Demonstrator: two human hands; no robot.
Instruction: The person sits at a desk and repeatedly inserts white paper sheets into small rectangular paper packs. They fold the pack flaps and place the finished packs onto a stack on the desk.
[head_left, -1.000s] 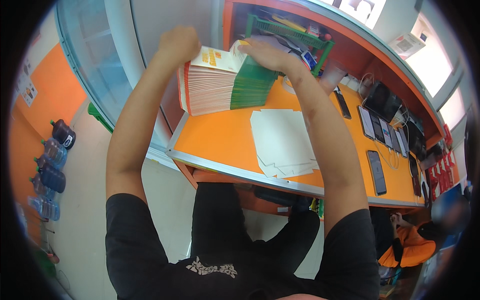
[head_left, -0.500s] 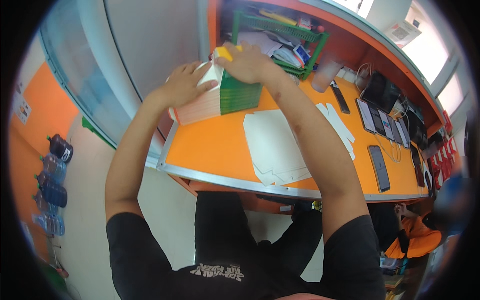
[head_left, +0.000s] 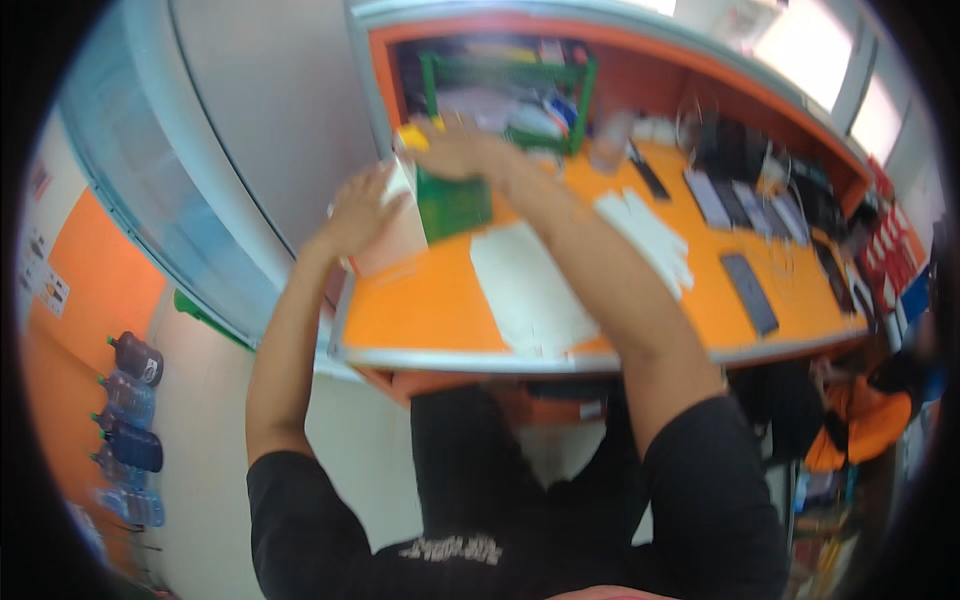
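Note:
A stack of white and green card pieces or cartons [head_left: 455, 208] stands at the desk's far left corner; blur hides its exact kind. My left hand [head_left: 360, 212] rests on the white part with its fingers spread. At the green part's upper edge lies my right hand [head_left: 455, 150], beside a small yellow piece [head_left: 410, 138]. Motion smears the right fingers, so their grip on the yellow piece is unclear. Flat white card sheets [head_left: 525, 290] lie on the orange desk [head_left: 410, 315], partly beneath my right forearm.
A green shelf rack [head_left: 500, 72] with papers stands behind the stack. To the right are a translucent cup [head_left: 611, 145], a dark phone [head_left: 748, 290] and several cabled phones [head_left: 745, 205]. Another person in orange [head_left: 865, 425] sits at the lower right. Large water bottles [head_left: 130, 400] line the left wall.
The whole view has shifted and blurred, with the desk's left part now lower and the rack further left. Both hands remain at the stack, with little visible change in their places on it.

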